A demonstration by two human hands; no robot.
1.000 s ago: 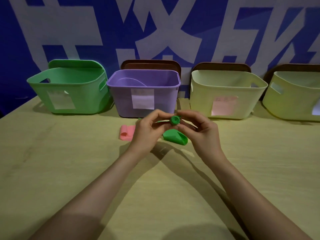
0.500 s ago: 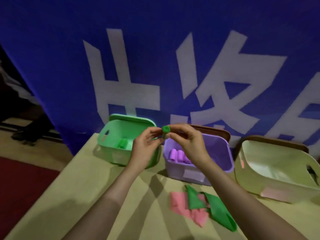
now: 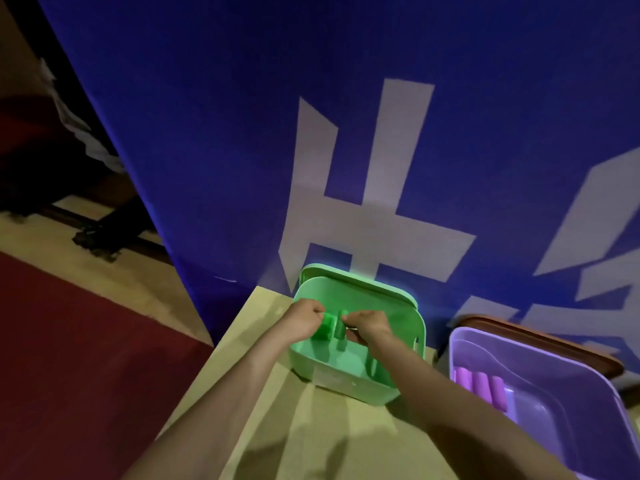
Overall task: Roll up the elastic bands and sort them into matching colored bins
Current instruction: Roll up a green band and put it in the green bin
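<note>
Reaching both arms over the open top of the green bin [image 3: 346, 384], at the far left corner of the table [image 3: 311, 427], close against the blue banner [image 3: 207, 168]. Curling the fingers of the left hand [image 3: 304, 320] into a loose fist above the bin's left half, knuckles pointing toward the other hand. Pressing those fingers right up against a pale green roll [image 3: 326, 330] just below and to the right of them. Not showing, through the blur, whether gripping that roll or merely touching it. Bending the fingers of the right hand [image 3: 367, 323] downward as well, fingertips meeting the upper end of a darker green rolled band [image 3: 340, 336]. Pinching that band at its top, with the rest of it standing nearly upright inside the bin and running down from the fingertips toward the bin floor. Holding the two hands near each other, both green pieces sitting in the narrow gap between them. Covering part of another green roll [image 3: 373, 367], farther right in the bin, with the right forearm. Leaning a green lid [image 3: 346, 271] behind the bin, against the banner. Sharing the table with a purple bin [image 3: 519, 345] to the right, apart from the green one, holding purple rolls [image 3: 478, 382] side by side, a brown lid [image 3: 554, 337] propped behind it.
</note>
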